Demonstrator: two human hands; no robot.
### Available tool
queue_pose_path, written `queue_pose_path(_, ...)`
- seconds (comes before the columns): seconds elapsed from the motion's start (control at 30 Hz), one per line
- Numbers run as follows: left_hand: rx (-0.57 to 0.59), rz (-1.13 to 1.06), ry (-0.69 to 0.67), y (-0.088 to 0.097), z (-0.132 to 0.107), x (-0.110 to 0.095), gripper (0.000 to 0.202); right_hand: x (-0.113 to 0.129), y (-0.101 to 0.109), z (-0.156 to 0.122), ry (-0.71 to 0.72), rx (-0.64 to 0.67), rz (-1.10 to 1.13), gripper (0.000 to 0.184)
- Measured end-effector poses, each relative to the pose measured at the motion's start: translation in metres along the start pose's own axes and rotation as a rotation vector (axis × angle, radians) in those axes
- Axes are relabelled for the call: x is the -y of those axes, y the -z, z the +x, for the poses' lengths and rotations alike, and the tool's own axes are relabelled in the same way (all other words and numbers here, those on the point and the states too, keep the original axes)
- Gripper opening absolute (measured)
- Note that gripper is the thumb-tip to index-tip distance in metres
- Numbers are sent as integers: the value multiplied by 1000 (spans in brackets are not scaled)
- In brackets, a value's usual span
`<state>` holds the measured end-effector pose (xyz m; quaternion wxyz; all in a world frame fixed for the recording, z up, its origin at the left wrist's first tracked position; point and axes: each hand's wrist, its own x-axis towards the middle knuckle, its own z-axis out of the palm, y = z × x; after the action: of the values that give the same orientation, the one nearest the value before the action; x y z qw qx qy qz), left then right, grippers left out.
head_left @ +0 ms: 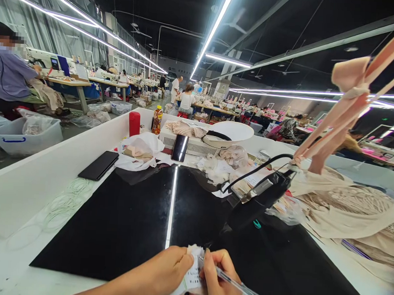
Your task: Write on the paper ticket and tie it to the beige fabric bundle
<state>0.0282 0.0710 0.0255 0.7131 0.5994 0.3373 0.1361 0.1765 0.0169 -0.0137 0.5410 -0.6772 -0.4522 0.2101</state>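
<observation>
In the head view, the left hand (167, 270) pinches a small printed label (192, 276) low over the black surface (119, 223), and the right hand (219, 278), touching the label, grips a clear pen (241, 290). Behind lie 1 phone (98, 165), a red cup (134, 123) and beige fabric (350, 210).

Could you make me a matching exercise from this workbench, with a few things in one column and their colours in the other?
Things:
1. cylinder flask
2. flat phone lying near the left wall
3. bowl
4. bottle's cap

Colours:
A. white
B. yellow
C. red
D. black

Pairs: 1-C, 2-D, 3-A, 4-B
</observation>
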Motion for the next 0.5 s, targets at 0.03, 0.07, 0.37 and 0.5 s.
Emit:
queue_pose_path(0.03, 0, 4, 0, 0, 0, 0, 48, -1, 0, 0, 1, 6, -9, 51)
queue_pose_path(0.07, 1, 10, 1, 0, 0, 0, 49, -3, 0, 0, 1, 14, -10, 51)
queue_pose_path(0.37, 10, 23, -6, 1, 0, 2, 48, -2, 2, -1, -46, 17, 49, 49)
queue_pose_path(0.5, 8, 18, -8, 2, 0, 0, 47, 0, 2, 0, -33, 16, 56, 49)
